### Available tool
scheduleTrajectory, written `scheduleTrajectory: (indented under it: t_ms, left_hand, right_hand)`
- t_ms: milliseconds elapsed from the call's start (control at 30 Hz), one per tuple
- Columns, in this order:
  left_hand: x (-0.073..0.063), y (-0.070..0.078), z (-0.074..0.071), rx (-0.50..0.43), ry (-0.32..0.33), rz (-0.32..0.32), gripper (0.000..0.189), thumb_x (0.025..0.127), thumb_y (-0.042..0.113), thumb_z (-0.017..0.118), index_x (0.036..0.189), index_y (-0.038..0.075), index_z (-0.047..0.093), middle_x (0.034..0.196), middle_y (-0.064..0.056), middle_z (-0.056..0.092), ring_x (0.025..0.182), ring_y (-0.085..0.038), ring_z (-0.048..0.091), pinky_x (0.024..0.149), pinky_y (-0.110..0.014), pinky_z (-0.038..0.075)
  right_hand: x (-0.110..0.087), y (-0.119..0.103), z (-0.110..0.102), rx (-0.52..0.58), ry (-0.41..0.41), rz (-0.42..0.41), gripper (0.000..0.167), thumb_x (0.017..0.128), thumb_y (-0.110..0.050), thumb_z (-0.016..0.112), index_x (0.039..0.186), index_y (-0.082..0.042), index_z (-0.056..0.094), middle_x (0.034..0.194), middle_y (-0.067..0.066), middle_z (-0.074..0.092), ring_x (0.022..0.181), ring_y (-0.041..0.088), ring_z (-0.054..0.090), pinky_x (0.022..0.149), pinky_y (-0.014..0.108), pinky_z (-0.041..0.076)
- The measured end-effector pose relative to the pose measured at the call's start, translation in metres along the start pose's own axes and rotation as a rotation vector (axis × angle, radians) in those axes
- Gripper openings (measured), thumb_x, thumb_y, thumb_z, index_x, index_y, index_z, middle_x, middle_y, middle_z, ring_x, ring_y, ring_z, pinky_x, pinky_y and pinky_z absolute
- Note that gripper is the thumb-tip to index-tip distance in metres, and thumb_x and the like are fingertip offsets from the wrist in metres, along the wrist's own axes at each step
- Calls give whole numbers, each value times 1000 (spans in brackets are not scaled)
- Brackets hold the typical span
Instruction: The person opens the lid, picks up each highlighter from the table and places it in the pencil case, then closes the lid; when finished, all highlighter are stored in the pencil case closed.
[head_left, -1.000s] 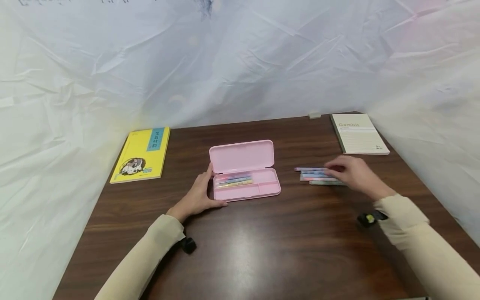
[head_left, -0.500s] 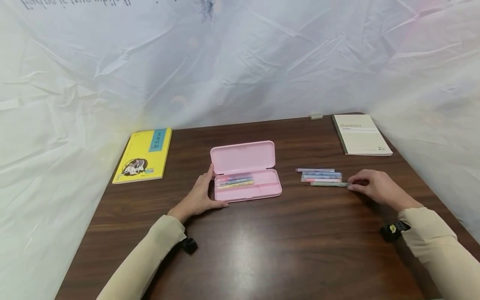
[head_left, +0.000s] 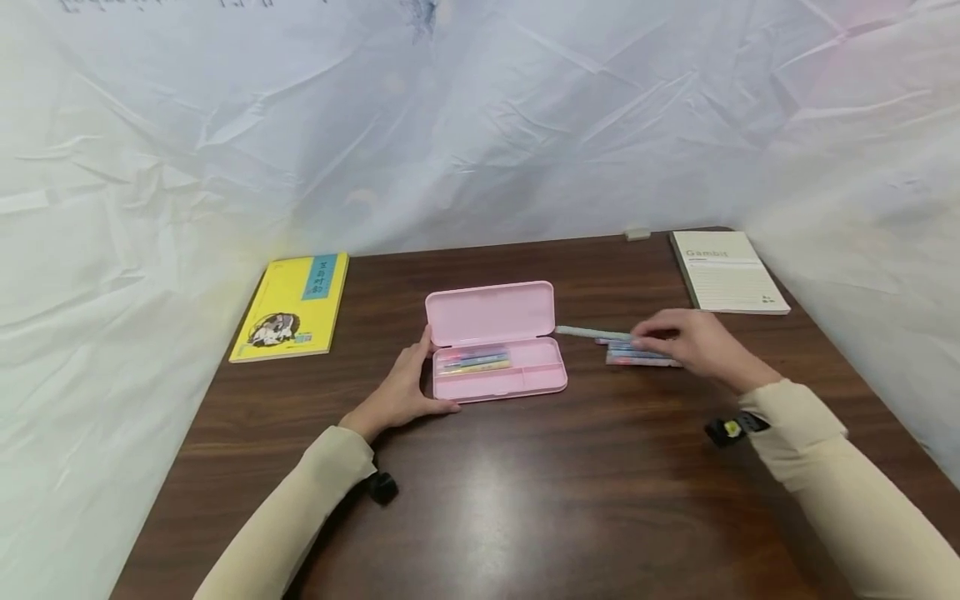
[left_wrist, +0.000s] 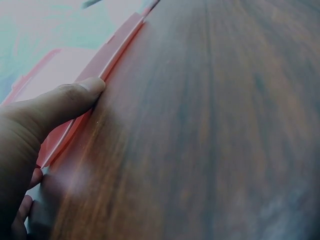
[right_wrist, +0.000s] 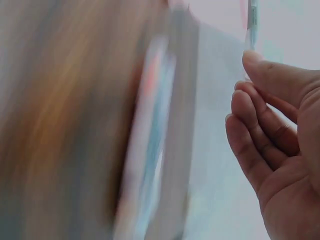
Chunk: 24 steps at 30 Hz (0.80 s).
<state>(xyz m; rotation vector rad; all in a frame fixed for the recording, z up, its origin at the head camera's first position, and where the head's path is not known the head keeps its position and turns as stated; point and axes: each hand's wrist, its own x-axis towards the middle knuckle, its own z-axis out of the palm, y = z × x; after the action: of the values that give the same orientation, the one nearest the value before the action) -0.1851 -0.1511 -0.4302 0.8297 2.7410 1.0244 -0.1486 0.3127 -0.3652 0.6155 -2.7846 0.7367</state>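
A pink pencil case (head_left: 489, 313) lies with its lid raised, and several colourful pens (head_left: 476, 363) rest in its rear compartment. My left hand (head_left: 397, 393) holds the case's left end, thumb at the front edge and fingers by the hinge side. In the left wrist view that thumb (left_wrist: 75, 97) presses on the rim of the case (left_wrist: 117, 45). Between thumb and fingertips, my right hand (head_left: 701, 346) pinches a pale green pen (head_left: 588, 332), raised above the table and pointing left toward the case. Several other pens (head_left: 641, 361) lie beneath this hand, partly hidden.
A yellow book (head_left: 288, 308) lies at the back left. At the back right is a cream notebook (head_left: 727, 271), with a small whitish block (head_left: 637, 234) near the far edge. White sheeting (head_left: 480, 150) hangs behind the brown table (head_left: 480, 492).
My right hand first moved right to the end of the green pen, then picked it up and carried it left and away from me. The left hand stays on the pencil case.
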Motion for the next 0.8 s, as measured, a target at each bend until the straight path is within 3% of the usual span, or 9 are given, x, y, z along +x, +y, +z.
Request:
scheduleTrajectory:
  t_ms: [167,333,533,800]
  left_hand:
    - [0,0,0,7,0,1,138,70,52,88,159,24,-13,144,0,39,129,-23,32,112,-52,29]
    - [1,0,1,4,5,3,139,70,50,89,159,23,-13,145,1,39,130,-24,32,112,-52,28]
    - [2,-1,3,2,12,13,138,70,51,88,159,23,-13,146,1,39,130,-23,33,112,-52,28]
    - [1,-2,2,-11,20,15,138,69,54,87,159,25,-12,143,3,41,129,-21,34,112,-51,29]
  right_hand:
    - [43,-46,33,119,-73,-129,6,88,-19,78,94,-17,79,89,-7,70,73,10,62,66,28,50]
    - [68,-84,63,142,-207,-196,8,89,-23,77,94,-17,79,85,-8,68,76,8,58,71,30,50]
    - [78,-103,87,146,-313,-183,5,90,-19,76,91,-15,78,83,-8,68,74,7,57,70,28,50]
    - [74,-109,104,81,-260,-225,6,88,-13,77,93,-9,79,87,-2,69,79,10,59,76,32,53]
